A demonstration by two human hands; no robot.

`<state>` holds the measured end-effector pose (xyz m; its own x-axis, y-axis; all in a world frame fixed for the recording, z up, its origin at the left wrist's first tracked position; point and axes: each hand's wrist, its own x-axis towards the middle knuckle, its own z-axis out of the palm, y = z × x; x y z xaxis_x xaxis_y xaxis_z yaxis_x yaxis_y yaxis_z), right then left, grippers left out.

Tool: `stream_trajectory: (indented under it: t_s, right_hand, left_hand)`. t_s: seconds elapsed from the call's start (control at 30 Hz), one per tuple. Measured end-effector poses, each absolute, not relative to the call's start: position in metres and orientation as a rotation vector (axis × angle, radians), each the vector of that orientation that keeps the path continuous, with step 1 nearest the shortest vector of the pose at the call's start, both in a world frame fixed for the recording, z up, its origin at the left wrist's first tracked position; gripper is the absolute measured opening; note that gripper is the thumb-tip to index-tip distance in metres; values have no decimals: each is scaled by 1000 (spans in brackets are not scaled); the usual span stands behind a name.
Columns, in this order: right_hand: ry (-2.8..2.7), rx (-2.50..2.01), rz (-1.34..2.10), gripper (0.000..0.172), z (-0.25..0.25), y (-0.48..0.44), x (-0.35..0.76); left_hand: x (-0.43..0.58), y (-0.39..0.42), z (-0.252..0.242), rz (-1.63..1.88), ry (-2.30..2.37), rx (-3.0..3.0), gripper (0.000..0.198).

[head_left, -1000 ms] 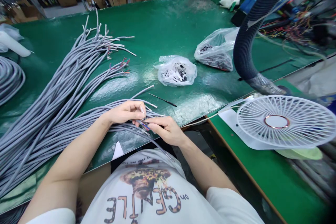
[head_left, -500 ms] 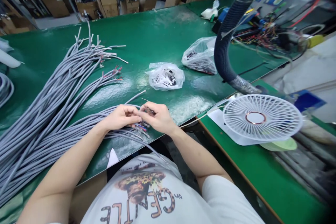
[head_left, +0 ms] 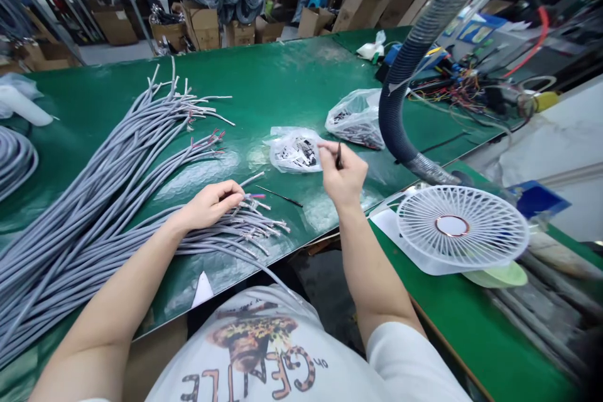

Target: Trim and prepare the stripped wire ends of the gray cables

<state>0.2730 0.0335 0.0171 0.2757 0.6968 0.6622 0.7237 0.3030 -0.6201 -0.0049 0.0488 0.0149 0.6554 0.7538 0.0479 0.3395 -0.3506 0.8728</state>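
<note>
the small dark piece (head_left: 338,156) pinched in the right hand (head_left: 343,174) was too thin and too far off to name; only a short black sliver showed above thumb and forefinger. the contents of the near clear bag (head_left: 296,149), at twelve o'clock from that hand and just beside its fingertips, read only as black and white bits. a second clear bag (head_left: 357,119) at one o'clock was partly covered by the ribbed extraction hose (head_left: 406,69), whose upper end ran out of the picture.

the left hand (head_left: 210,204) lay closed over the grey cable ends (head_left: 257,217) near the front edge of the green table (head_left: 282,75), fingers curled on one cable. those ends were stripped, with short red, blue and pale cores fanning out toward three o'clock. the grey cable bundle (head_left: 94,201) swept away to nine o'clock and was cut off by the picture's left edge. a thin black tie (head_left: 280,196) lay on the mat between the two hands. a white fan (head_left: 461,226) sat at three o'clock of the right hand.
</note>
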Motion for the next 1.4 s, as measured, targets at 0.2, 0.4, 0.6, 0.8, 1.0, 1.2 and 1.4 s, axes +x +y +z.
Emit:
stream_trajectory:
  t_s: [0.2, 0.4, 0.6, 0.8, 1.0, 1.2, 1.4]
  right_hand:
    - [-1776, -1141, 372, 19, 18, -4, 199]
    - [-1548, -1066, 862, 23, 9, 17, 175]
    - [-1551, -1080, 749, 21, 5, 12, 170]
    - [-2013, -1159, -110, 16, -12, 15, 163]
    - [-1988, -1131, 192, 17, -13, 17, 181]
    - [-1377, -1170, 783, 24, 2, 15, 192]
    - [-1352, -1071, 849, 18, 13, 11, 171]
  left_hand:
    - [-2, 46, 9, 735, 865, 1657, 25]
    - [-1, 43, 12, 813, 801, 1656, 25]
    - [2, 39, 16, 892, 823, 1600, 26]
    - [7, 38, 18, 877, 865, 1171, 39]
    - [10, 40, 16, 876, 865, 1086, 41]
    - [6, 41, 15, 835, 792, 1194, 35]
    - [4, 36, 22, 927, 828, 1548, 26]
